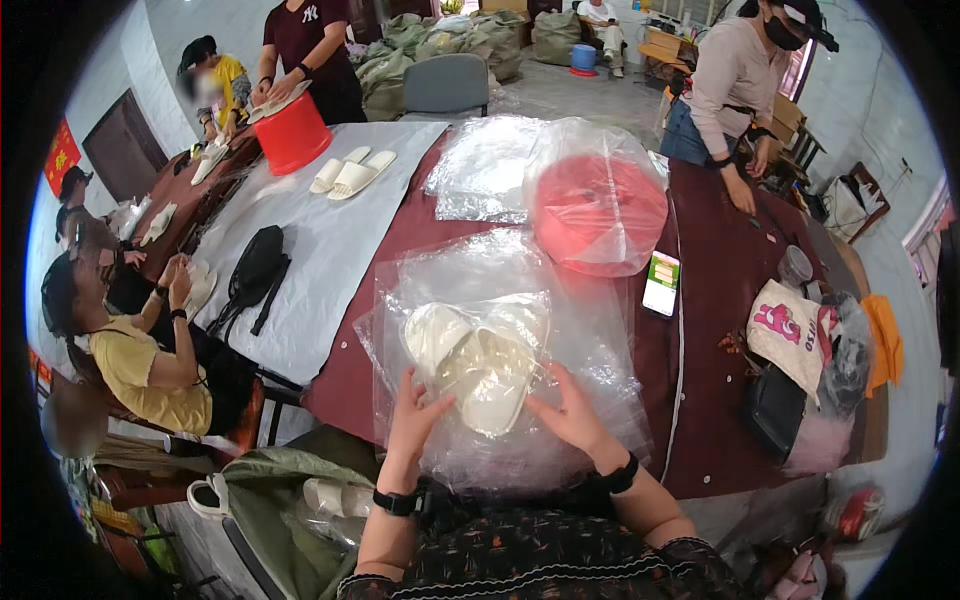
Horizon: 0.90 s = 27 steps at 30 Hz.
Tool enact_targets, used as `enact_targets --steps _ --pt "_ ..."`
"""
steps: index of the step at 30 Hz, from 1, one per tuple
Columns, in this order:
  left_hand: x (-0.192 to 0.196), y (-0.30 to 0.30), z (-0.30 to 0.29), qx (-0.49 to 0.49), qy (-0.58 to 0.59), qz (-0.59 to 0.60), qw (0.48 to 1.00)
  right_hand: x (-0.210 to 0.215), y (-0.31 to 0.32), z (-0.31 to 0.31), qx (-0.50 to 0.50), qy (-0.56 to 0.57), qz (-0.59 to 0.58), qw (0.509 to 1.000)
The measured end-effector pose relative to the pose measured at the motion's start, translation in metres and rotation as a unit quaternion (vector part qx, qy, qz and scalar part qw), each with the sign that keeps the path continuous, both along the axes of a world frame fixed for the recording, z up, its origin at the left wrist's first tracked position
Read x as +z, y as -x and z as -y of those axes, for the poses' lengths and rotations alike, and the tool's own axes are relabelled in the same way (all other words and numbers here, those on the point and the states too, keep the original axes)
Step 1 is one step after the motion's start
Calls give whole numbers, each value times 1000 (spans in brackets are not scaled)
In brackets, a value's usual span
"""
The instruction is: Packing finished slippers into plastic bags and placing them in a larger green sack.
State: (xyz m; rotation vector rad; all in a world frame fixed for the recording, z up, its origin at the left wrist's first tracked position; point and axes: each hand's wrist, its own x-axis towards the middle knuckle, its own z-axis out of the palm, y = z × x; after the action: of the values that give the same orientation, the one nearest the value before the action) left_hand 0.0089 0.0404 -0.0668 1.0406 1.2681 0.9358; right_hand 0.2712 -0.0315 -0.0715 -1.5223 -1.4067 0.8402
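Note:
In front of me a pair of cream slippers [495,385] lies in a clear plastic bag [470,320], on top of a stack of clear plastic bags [600,370]. At the near left side of the slippers is my left hand [415,415], its thumb and fingers apart against the plastic. My right hand [572,408] is at the near right side, its fingers likewise spread. Both hands touch the bag's edges without closing on it.
Beyond the stack stand a red tub [600,210] under clear plastic and a pile of clear bags [480,165]. A phone [661,284] lies to the right. Left are more slippers [355,177] and a black backpack [250,275]. A green sack [290,500] stands below. Several people work around the tables.

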Motion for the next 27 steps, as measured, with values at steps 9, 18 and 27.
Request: enact_targets --steps 9,18,27 --pt "11 -35 7 -19 79 212 974 1 8 2 81 -98 -217 968" --pt "12 -42 21 -23 83 248 965 -10 -19 6 93 -64 -102 988" --pt "21 -27 20 12 63 228 972 -17 -21 4 58 36 58 996"
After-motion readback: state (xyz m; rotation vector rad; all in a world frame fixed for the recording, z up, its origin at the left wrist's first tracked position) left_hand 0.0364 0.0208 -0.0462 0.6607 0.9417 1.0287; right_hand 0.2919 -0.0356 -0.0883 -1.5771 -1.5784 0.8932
